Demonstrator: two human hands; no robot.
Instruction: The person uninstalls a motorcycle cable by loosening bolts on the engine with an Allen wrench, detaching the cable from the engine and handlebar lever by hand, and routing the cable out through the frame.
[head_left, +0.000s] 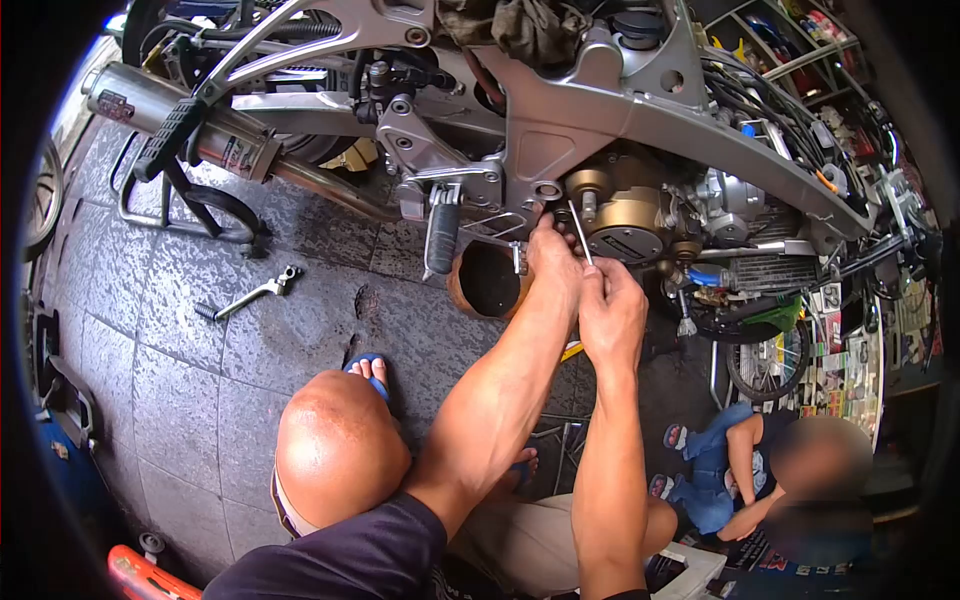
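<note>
My right hand (612,303) is closed around the lower end of a thin, straight metal rod (581,232); its grip end is hidden in my fingers. The rod points up towards the gold engine cover (630,212) of the motorcycle. Just left of it, my left hand (553,254) reaches up under the frame with its fingers curled against the engine's lower edge. What those fingers hold, if anything, is hidden. A round brown bowl with a dark inside (490,283) sits on the floor below the left hand.
The motorcycle's silver frame (640,122) spans the top, with a footpeg (442,238) and exhaust (180,120) to the left. A detached pedal lever (250,292) lies on the tiled floor (180,370). Another person (735,470) sits low at right. Shelves (800,55) stand behind.
</note>
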